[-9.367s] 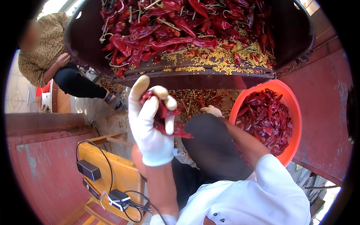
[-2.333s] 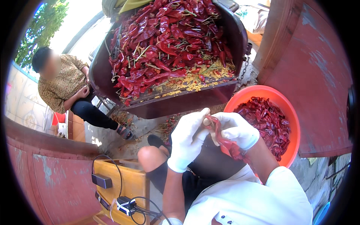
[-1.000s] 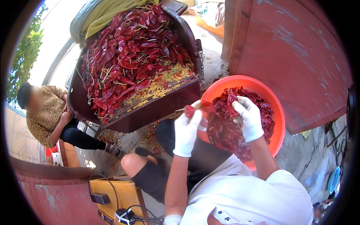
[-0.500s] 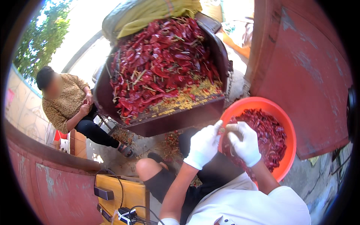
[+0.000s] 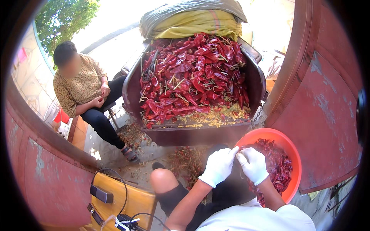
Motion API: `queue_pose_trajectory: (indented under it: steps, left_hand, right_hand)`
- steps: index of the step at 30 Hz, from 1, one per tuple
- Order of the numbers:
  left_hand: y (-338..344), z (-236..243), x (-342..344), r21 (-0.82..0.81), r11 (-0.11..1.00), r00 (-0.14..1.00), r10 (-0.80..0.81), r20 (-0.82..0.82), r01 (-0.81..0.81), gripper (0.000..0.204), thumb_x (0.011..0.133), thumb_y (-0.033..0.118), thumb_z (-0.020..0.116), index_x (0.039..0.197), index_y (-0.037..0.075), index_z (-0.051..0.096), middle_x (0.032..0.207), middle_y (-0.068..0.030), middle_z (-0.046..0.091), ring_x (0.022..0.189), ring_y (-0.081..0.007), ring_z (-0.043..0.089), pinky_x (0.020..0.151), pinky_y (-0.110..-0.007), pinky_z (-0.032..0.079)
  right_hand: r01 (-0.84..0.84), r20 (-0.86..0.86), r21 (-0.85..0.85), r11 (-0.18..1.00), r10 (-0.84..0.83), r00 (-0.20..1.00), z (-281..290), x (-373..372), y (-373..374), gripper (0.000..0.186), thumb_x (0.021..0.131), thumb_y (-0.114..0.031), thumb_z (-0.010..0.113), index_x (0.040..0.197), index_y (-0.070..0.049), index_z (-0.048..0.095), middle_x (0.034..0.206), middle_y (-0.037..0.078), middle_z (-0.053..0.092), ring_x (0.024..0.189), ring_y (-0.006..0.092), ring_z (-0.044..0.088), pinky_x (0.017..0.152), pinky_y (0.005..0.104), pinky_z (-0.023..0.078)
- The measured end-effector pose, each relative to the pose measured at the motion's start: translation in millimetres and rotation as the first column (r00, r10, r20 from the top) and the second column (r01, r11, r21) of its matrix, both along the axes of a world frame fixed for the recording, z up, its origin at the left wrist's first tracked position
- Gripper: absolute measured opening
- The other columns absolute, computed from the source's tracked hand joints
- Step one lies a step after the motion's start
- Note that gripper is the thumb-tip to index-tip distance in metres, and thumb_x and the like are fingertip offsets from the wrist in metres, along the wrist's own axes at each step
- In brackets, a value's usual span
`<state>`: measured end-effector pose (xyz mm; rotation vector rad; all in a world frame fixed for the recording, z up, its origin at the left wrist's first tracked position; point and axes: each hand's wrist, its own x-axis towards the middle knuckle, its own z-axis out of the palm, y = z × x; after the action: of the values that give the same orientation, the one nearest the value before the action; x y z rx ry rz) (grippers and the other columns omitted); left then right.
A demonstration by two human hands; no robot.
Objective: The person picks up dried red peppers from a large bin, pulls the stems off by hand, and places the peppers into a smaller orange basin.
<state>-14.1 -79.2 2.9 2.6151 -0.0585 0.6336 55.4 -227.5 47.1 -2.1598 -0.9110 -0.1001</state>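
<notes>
My left hand (image 5: pixel 219 168) and my right hand (image 5: pixel 253 165), both in white gloves, meet fingertip to fingertip above my lap, at the left rim of an orange basin (image 5: pixel 296 165). The fingers of each are pinched closed; whatever they hold is too small or hidden to make out. Dark red dried chili pieces (image 5: pixel 278 159) lie in the basin, partly covered by my right hand and forearm. Beyond my hands, a heap of whole dried red chilies (image 5: pixel 192 73) with pale stems fills a dark cart bed (image 5: pixel 192 136). Yellow seeds (image 5: pixel 219 116) are scattered along its near edge.
A co-worker (image 5: pixel 83 82) sits left of the cart, hands together. Yellow and grey sacks (image 5: pixel 196 24) lie behind the heap. Red metal doors (image 5: pixel 327 115) flank both sides. A wooden stool (image 5: pixel 135 198) with cables and devices stands lower left. Stems and scraps (image 5: pixel 185 163) litter the floor.
The view has turned, so the cart and basin sit differently in it. My hands have come closer together, and my right hand's fingers, looser before, are now pinched.
</notes>
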Motion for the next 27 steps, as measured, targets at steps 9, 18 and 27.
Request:
queue_pose_trajectory:
  steps: [9,18,27]
  left_hand:
    - [20,15,-19,-0.027,0.997,0.996,0.077,0.052,-0.076,0.038,0.083,0.008,0.061,0.121,0.011,0.063,0.091,-0.0070,0.063,0.083,-0.0260,0.064,0.071,-0.039,0.053]
    - [25,26,-14,-0.088,0.996,1.000,0.026,0.009,-0.026,0.026,0.090,0.021,0.064,0.114,0.013,0.066,0.082,-0.0054,0.062,0.079,-0.0251,0.065,0.068,-0.036,0.053]
    - [36,31,14,0.030,0.998,0.977,0.045,0.207,-0.052,0.011,0.089,0.019,0.065,0.096,0.011,0.067,0.076,-0.0043,0.062,0.070,-0.0246,0.064,0.062,-0.036,0.051]
  right_hand:
    - [-0.095,0.062,-0.226,0.969,0.111,0.992,18,2,18,0.027,0.095,-0.031,0.056,0.086,-0.010,0.069,0.077,0.013,0.064,0.072,0.0325,0.066,0.066,0.0433,0.052]
    - [-0.138,0.215,-0.359,0.923,0.226,0.950,20,12,27,0.022,0.095,-0.031,0.055,0.095,-0.013,0.069,0.084,0.011,0.065,0.074,0.0304,0.067,0.065,0.0435,0.053]
    - [-0.207,0.207,-0.130,0.970,0.231,0.951,32,40,35,0.027,0.097,-0.029,0.055,0.085,-0.009,0.069,0.076,0.009,0.066,0.070,0.0271,0.066,0.064,0.0395,0.052]
